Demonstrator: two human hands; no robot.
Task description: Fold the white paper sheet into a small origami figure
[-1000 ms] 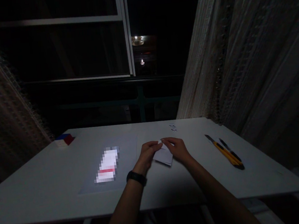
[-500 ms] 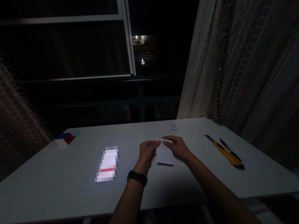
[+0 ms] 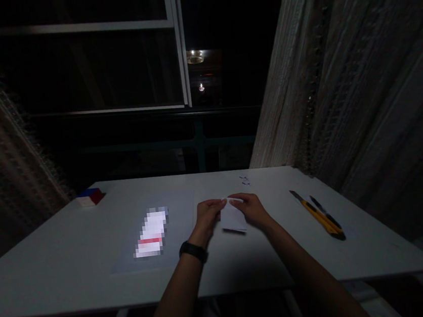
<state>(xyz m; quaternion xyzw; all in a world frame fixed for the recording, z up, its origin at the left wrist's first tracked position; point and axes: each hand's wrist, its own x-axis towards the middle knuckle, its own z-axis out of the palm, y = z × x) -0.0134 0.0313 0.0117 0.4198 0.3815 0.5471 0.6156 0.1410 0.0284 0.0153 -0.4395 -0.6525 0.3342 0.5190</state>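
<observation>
A small folded piece of white paper [image 3: 234,220] is held between my two hands over the middle of the table. My left hand [image 3: 208,215], with a dark band on its wrist, pinches the paper's far left corner. Closed on the far right part of the same paper is my right hand [image 3: 251,208], its thumb lying on top. Both thumbs sit close together near the far edge. The fingers beneath the paper are hidden. The near edge of the paper hangs free, its layers slightly apart.
Left of my hands, a lit, blurred-out phone [image 3: 151,232] lies on a pale sheet [image 3: 122,263]. A yellow box cutter [image 3: 321,217] and a dark pen [image 3: 322,207] lie at right. A colored cube [image 3: 90,196] stands far left; small dark-marked scraps [image 3: 245,180] lie at the back.
The near edge of the paper has shifted very slightly, and its layers show a little more apart. Both hands keep their hold in nearly the same place.
</observation>
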